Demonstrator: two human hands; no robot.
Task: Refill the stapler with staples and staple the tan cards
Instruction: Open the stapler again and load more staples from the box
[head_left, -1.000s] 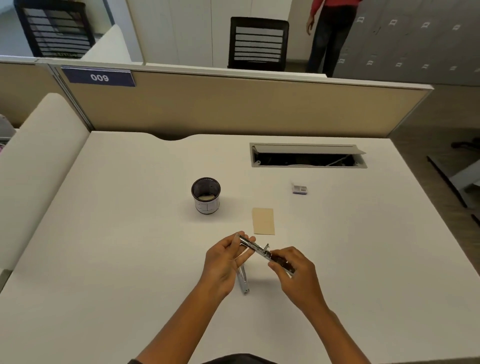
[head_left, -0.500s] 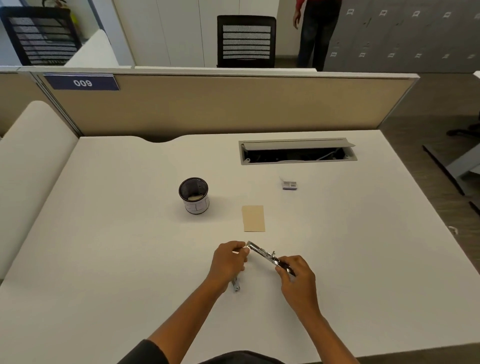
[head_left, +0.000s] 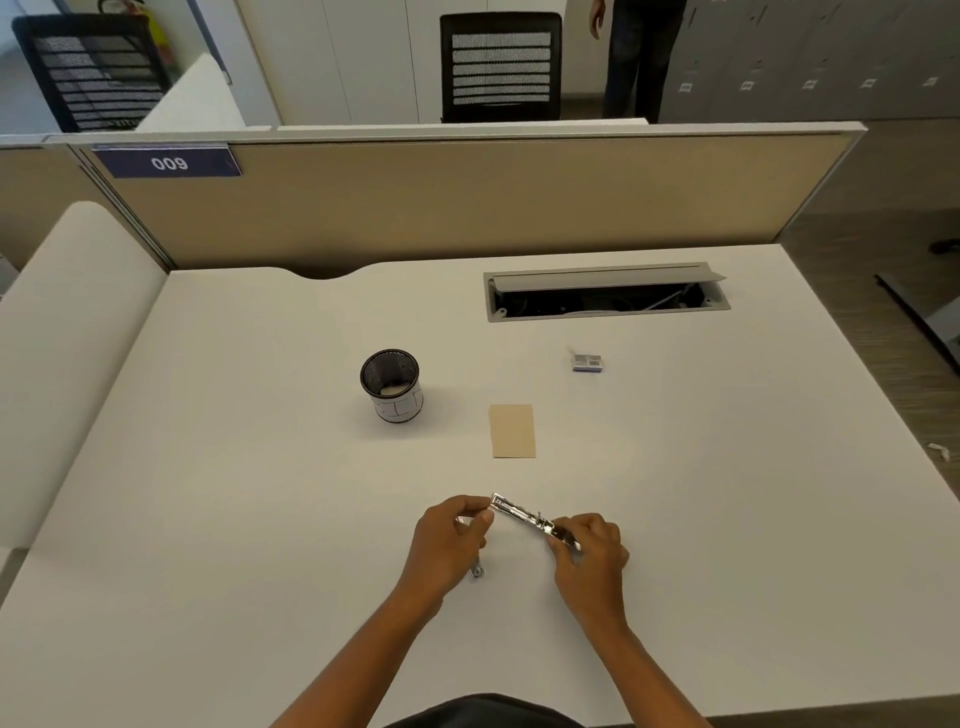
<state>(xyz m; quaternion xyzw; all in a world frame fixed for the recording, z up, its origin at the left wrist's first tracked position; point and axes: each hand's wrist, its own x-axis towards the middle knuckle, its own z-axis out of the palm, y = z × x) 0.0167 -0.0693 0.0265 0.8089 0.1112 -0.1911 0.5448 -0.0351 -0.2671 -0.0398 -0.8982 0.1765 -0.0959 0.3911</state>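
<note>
A small metal stapler (head_left: 524, 517) is swung open above the white desk near its front edge. My right hand (head_left: 589, 556) grips its rear end, where the long silver magazine points up and to the left. My left hand (head_left: 449, 540) pinches the front tip of that magazine, and the stapler's other arm (head_left: 477, 569) hangs down below the palm. The tan cards (head_left: 512, 431) lie flat in a neat stack just beyond my hands. A small staple box (head_left: 587, 362) sits farther back to the right.
A black mesh pen cup (head_left: 390, 384) stands left of the cards. An open cable tray (head_left: 605, 293) is set into the desk at the back right. A beige partition (head_left: 467, 202) closes the far edge. A person stands behind it.
The view has tilted down slightly, so everything sits a little lower in frame. My hands hold the open stapler in much the same grip, the left fingers now at the magazine's tip.
</note>
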